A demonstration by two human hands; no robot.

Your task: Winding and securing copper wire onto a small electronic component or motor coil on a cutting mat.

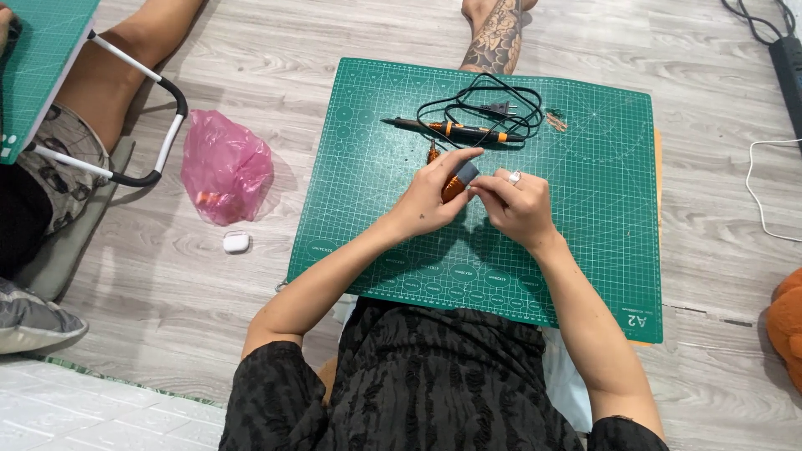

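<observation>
My left hand (pixel 430 198) and my right hand (pixel 516 205) meet over a green cutting mat (pixel 601 209) on the floor. Together they hold a small orange spool with a grey end (pixel 460 178); the left fingers wrap its side and the right fingertips pinch at the grey end. A ring shows on my right hand. Just beyond my hands lies a black and orange soldering iron (pixel 451 129) with its black cord and plug (pixel 493 104) coiled beside it. A small orange piece (pixel 433 153) lies on the mat near the left fingertips.
A pink plastic bag (pixel 224 165) and a small white case (pixel 236 242) lie on the wooden floor at left. Another person's legs, a second green mat (pixel 38 58) and a white-framed stand (pixel 159 92) are upper left. A tattooed leg (pixel 494 33) is beyond the mat. Cables (pixel 777 42) run at right.
</observation>
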